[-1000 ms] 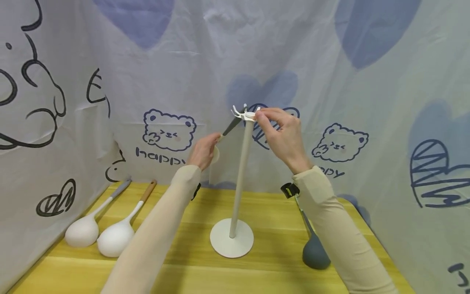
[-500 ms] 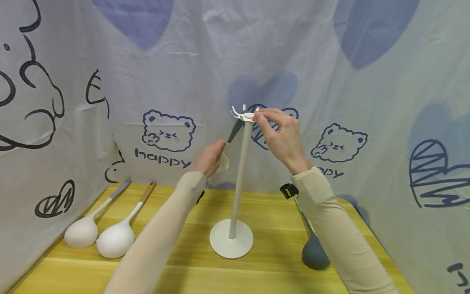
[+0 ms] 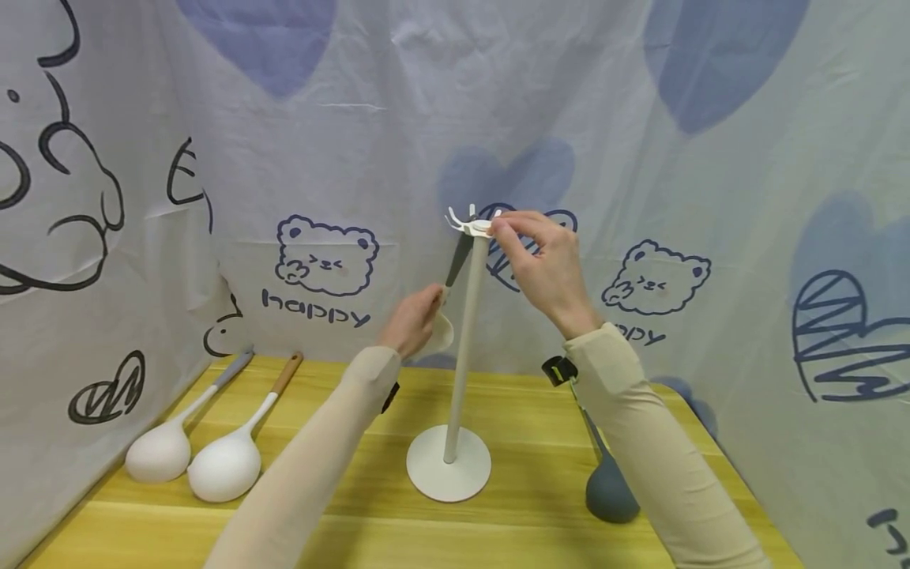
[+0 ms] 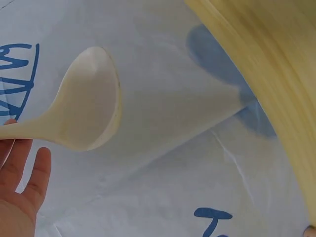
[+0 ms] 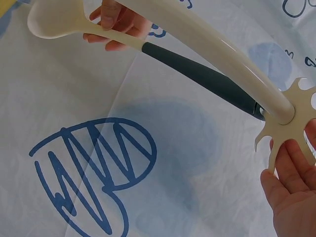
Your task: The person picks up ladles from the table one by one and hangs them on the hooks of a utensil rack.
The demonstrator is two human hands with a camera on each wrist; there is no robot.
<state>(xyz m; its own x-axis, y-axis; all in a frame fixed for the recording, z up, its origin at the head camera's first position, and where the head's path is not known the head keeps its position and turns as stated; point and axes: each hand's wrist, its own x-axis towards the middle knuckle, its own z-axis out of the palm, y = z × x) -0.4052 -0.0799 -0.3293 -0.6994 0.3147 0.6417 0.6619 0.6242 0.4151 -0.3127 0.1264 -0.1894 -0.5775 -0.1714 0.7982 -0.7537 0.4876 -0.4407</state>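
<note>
My left hand [image 3: 412, 320] pinches the neck of a ladle [image 4: 89, 103] with a cream bowl and a dark green handle. The bowl hangs low and the handle [image 5: 197, 74] slants up beside the pole. Its tip lies right at the hooked top [image 5: 279, 128] of a white utensil stand [image 3: 464, 356]. With finger and thumb, my right hand [image 3: 550, 269] holds that hooked top from the other side. How the handle tip sits on its hook is partly hidden in the head view. The stand rises from a round base [image 3: 426, 472] on the table, its pole leaning slightly.
Two white ladles lie at the table's left, one with a grey handle [image 3: 235, 366] and one with a brown handle [image 3: 287, 371]. A dark grey ladle [image 3: 611, 490] lies at the right, near my right forearm. A printed cloth [image 3: 398, 118] encloses the back and sides.
My left hand has moved down and to the right with the ladle, bringing its handle steeper and closer to the pole. My right hand keeps its place on the stand's top.
</note>
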